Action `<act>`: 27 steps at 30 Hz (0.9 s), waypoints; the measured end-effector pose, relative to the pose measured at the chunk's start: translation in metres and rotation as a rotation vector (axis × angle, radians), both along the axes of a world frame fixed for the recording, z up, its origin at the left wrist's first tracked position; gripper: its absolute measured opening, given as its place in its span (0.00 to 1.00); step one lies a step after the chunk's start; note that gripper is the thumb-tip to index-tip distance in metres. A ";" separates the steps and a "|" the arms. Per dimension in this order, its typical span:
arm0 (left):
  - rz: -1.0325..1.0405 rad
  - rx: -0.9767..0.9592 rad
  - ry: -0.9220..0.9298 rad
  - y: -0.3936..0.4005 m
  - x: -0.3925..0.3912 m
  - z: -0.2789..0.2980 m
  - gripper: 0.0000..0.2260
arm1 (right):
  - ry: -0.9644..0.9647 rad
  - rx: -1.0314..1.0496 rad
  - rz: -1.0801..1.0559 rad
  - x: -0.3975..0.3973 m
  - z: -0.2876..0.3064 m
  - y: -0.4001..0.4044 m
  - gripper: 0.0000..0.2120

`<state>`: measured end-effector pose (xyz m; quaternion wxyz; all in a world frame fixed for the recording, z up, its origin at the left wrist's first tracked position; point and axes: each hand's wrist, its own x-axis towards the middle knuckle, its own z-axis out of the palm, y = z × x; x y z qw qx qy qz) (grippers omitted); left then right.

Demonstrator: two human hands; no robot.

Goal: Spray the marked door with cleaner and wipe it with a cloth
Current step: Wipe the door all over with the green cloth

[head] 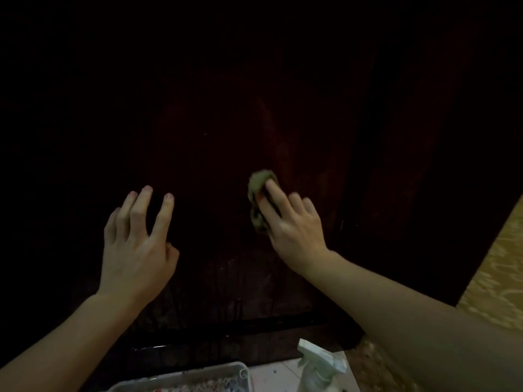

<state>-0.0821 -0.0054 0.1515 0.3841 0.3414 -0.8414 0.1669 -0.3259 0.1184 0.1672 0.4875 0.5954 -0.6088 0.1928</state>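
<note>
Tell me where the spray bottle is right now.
In the head view the spray bottle stands on the floor at the bottom edge, right of centre, below the dark door, beside a plastic tray and under the right forearm.

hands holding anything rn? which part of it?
Right hand presses a bunched green cloth against the dark door, fingers lying over the cloth's right side. Left hand holds nothing, fingers spread.
</note>
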 end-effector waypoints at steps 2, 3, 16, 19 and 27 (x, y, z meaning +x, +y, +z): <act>-0.011 -0.009 0.007 0.002 -0.006 0.003 0.42 | -0.095 -0.143 0.017 0.014 0.032 -0.014 0.27; -0.016 -0.011 0.009 0.004 -0.010 0.005 0.42 | -0.149 -0.189 0.013 0.018 0.042 -0.019 0.27; -0.073 -0.028 0.008 0.023 -0.046 0.025 0.40 | -0.352 -0.157 -0.077 0.003 0.004 0.002 0.35; -0.092 -0.067 -0.041 0.026 -0.053 0.028 0.41 | -0.431 -0.240 0.004 0.020 0.043 -0.013 0.28; -0.092 -0.083 -0.046 0.033 -0.063 0.033 0.39 | -0.716 -0.007 -0.374 -0.014 -0.030 0.033 0.38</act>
